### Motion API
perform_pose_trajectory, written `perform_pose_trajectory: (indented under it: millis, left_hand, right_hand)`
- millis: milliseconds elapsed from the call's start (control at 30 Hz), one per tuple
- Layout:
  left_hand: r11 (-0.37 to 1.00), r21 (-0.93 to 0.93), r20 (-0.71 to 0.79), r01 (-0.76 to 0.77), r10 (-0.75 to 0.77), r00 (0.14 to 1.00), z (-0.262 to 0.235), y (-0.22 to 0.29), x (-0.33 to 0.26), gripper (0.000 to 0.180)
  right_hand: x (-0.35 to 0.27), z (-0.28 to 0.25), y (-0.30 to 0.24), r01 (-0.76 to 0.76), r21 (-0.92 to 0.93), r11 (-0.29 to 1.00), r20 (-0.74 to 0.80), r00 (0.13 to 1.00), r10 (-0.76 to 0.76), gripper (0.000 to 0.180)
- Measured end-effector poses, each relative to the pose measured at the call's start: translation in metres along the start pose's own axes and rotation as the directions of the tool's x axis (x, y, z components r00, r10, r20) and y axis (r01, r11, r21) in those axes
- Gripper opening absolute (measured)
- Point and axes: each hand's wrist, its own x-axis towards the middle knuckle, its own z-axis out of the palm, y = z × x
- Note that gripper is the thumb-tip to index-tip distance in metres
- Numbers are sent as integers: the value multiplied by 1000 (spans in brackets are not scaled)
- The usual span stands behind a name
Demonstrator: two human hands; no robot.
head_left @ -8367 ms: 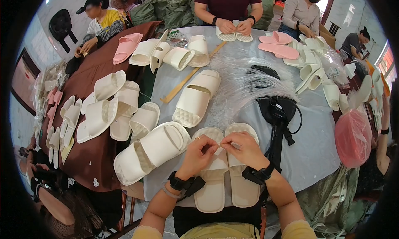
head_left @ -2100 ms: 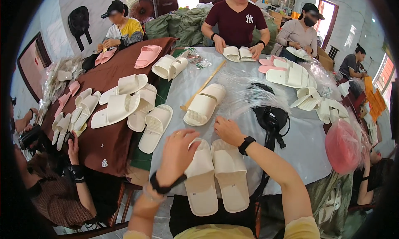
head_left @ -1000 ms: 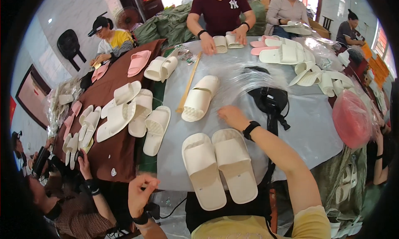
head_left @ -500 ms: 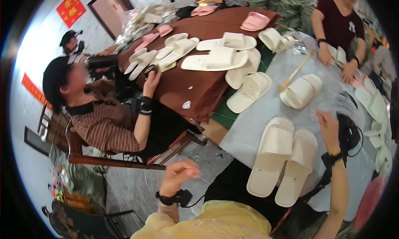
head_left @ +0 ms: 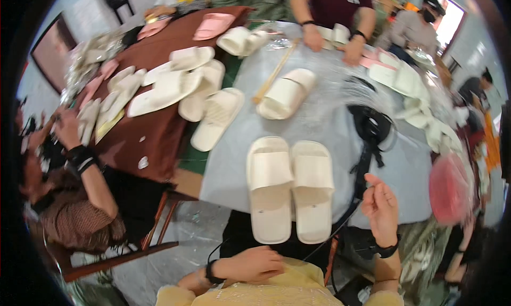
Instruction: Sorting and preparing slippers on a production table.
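Note:
A pair of cream slide slippers, the left slipper [head_left: 270, 194] and the right slipper [head_left: 312, 194], lies side by side on the grey-covered table's near edge, toes pointing away from me. My left hand [head_left: 253, 264] rests across the front of my yellow shirt below them, fingers loosely laid out and somewhat blurred, with nothing seen in it. To the right of the pair, my right hand [head_left: 380, 202] is raised over the table edge, index finger extended and the other fingers loosely bent. It is open, holds nothing and touches neither slipper.
Farther up the grey table [head_left: 223, 183] sit nested cream slippers [head_left: 287, 96] beside a wooden stick [head_left: 274, 72]. A black strap and device [head_left: 370, 125] lies right, near a pink bag [head_left: 451, 189]. More slippers cover the brown cloth [head_left: 159, 151]. Several people sit or stand around.
The view has turned to the right. My left hand has come down to my shirt; my right hand has drawn back nearer to me. The two slippers stand straighter and more parallel.

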Motion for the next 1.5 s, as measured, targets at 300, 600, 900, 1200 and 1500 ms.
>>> perform_pose_trajectory:
  millis: [300, 600, 900, 1200, 1500]
  left_hand:
    - [379, -733, -630, -564, -68, 773, -34, -22, -63, 22]
    - [39, -844, -423, -535, -664, 617, -27, -14, -7, 17]
    - [717, -618, -408, 323, -643, 648, -3, -3, 59, 31]
    - [555, -737, -236, 386, -747, 622, -9, -14, 76, 20]
    - [791, -336, -724, 512, -564, 396, -33, -21, 56, 9]
  right_hand:
    - [-63, -8, 32, -470, -211, 857, 489, 709, 509, 35]
    - [-54, 8, 86, -743, -152, 652, 628, 437, 644, 40]
    - [-40, 12, 90, -828, -11, 561, 627, 431, 649, 45]
    - [-45, 27, 90, -721, -243, 649, 677, 353, 645, 46]
    - [20, 10, 31, 518, -829, 212, 524, 851, -34, 66]
